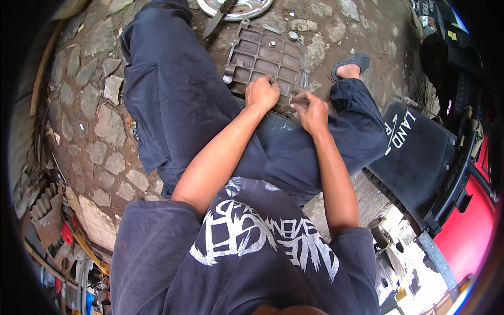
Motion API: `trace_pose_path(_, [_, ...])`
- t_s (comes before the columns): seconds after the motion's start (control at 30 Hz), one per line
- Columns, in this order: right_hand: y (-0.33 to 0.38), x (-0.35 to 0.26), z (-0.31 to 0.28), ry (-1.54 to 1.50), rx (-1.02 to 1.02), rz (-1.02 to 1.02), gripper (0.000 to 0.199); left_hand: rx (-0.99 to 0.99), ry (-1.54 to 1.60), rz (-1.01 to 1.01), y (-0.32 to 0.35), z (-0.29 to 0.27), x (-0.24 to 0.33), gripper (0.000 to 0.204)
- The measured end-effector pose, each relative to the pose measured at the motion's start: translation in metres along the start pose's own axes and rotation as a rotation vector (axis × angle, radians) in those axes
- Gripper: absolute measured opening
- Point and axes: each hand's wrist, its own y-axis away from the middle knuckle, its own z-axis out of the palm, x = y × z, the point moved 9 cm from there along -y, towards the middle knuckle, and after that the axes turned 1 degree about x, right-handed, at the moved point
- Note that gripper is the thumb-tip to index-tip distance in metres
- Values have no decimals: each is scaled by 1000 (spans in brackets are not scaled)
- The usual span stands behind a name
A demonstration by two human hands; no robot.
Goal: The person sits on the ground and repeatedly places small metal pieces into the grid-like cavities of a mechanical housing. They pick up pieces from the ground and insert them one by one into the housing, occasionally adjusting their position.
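Observation:
A grey ribbed metal casting (265, 59), with square pockets and lugs at its corners, lies on the ground between my legs. My left hand (262, 93) is at its near edge, fingers curled in; whatever they hold, if anything, is hidden. Close by on the right, my right hand (312, 112) pinches a thin, dark brownish flat piece (300, 102) between thumb and fingers, by the casting's near right corner. A bolt head (272, 44) sits on the casting, and a shiny round metal piece (292, 35) rests at its far edge.
Beyond the casting stands a round silver metal dish (247, 7) with a dark-handled blade (212, 26) leaning across its rim. Stones set in dirt (110, 126) form the ground. At right are a black mudflap (415, 157) and red bodywork (467, 226); at lower left, piled scrap (63, 252).

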Motion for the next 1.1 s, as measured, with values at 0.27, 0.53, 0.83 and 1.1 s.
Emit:
trace_pose_path(0.27, [-3,12,6,-126,-21,53,22,-2,-20,5,-9,1,0,33])
trace_pose_path(0.53, [-7,9,0,-29,-29,112,23,-9,-12,9,-8,-2,3,33])
trace_pose_path(0.83, [-13,11,-1,-35,-9,44,22,0,-20,9,-8,0,3,33])
trace_pose_path(1.1, [-7,3,-3,-38,-12,57,21,26,-30,15,-12,1,-1,32])
